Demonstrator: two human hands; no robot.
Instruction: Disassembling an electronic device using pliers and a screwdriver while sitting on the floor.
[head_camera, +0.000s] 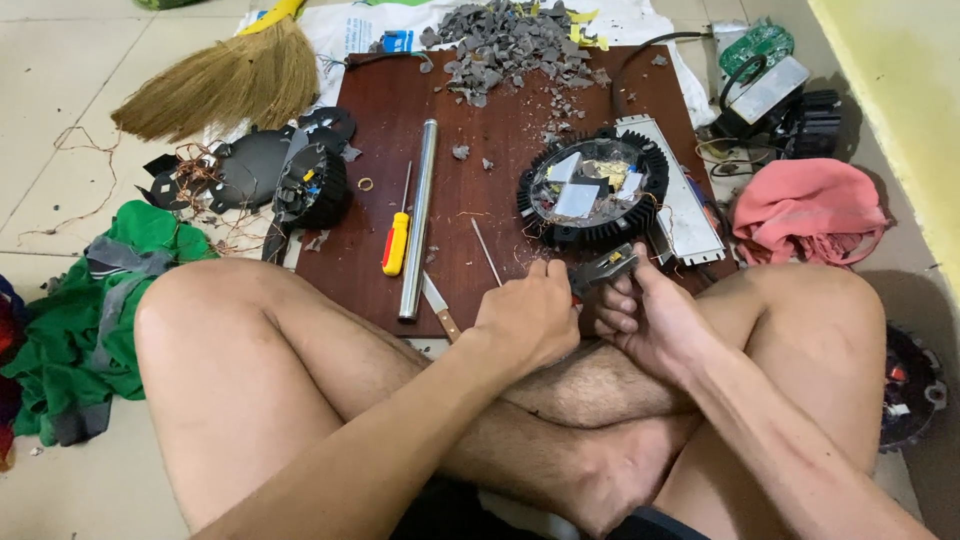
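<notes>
Sitting cross-legged before a dark wooden board, the person faces a round black finned housing at its near edge; left hand and right hand both grasp pliers just below it.

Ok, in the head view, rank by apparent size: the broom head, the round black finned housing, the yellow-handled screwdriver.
1. Broom head
2. Round black finned housing, somewhat smaller than the broom head
3. Yellow-handled screwdriver, clearly smallest
</notes>
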